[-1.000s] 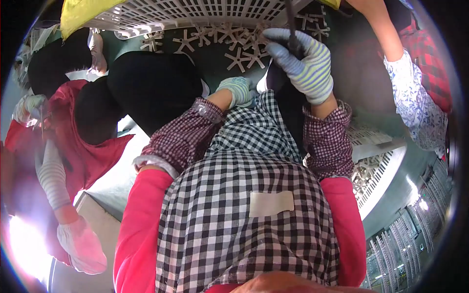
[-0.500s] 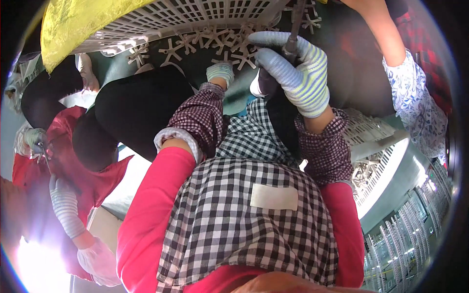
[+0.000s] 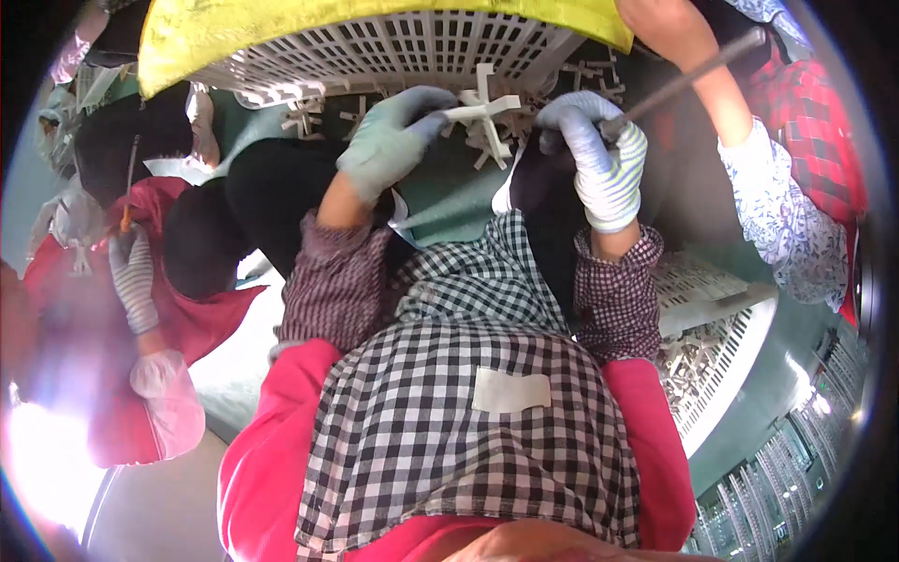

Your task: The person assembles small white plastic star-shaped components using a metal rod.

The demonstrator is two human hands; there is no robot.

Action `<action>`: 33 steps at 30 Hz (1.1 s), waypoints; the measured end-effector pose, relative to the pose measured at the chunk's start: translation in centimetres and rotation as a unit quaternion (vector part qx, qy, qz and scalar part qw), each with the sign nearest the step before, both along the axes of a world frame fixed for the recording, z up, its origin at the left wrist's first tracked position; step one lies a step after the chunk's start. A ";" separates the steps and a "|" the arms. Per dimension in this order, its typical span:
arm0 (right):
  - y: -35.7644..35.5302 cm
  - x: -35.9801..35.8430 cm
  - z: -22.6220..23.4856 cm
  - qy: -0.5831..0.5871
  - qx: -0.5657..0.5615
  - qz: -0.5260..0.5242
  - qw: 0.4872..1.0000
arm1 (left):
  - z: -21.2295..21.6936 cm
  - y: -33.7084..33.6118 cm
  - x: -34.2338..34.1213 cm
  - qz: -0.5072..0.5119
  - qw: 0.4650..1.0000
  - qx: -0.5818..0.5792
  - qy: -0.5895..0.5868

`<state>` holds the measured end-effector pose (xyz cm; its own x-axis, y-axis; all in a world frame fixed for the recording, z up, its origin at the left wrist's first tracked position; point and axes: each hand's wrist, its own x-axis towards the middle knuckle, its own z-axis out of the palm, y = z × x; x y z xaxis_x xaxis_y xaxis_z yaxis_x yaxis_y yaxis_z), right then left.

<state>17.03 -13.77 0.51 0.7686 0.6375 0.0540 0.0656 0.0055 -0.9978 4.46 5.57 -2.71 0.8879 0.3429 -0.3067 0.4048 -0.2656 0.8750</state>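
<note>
Filling the top of the view, a white slotted plastic basket with a yellow rim stands at the far edge of the green desk, and a second white basket lies lower on the right side. Between them many small white cross-shaped plastic pieces are scattered on the desk. The left hand, in a grey-green glove, has its fingers closed around one white cross-shaped part, lifted just in front of the big basket. The right hand, in a striped blue and white glove, is wrapped tight around a thin dark rod-like tool (its tip is hidden behind the glove, so I cannot tell if it touches the part). For good work, I think the left hand should hold the part steady by its arms, and the tool should come slowly and straight. Another person's arm is near on the right, so the elbow needs care.
</note>
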 end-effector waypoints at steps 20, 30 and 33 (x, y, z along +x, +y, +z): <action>2.9 -3.1 2.2 0.216 0.092 0.061 0.970 | 3.0 -3.8 -2.3 -0.058 0.953 -0.187 -0.232; 4.0 -1.9 0.7 0.271 0.116 0.073 0.953 | 16.0 -3.4 -10.2 0.119 0.887 0.305 -0.326; 3.3 -0.9 0.1 0.220 0.091 0.058 0.969 | 21.9 -5.5 -11.9 0.131 0.782 0.389 -0.469</action>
<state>16.09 -10.48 0.56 0.6657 0.7324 -0.1430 -0.3779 0.1657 -0.9109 -7.46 0.02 19.22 0.4656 0.3089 0.8293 -0.1891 -0.8808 0.4342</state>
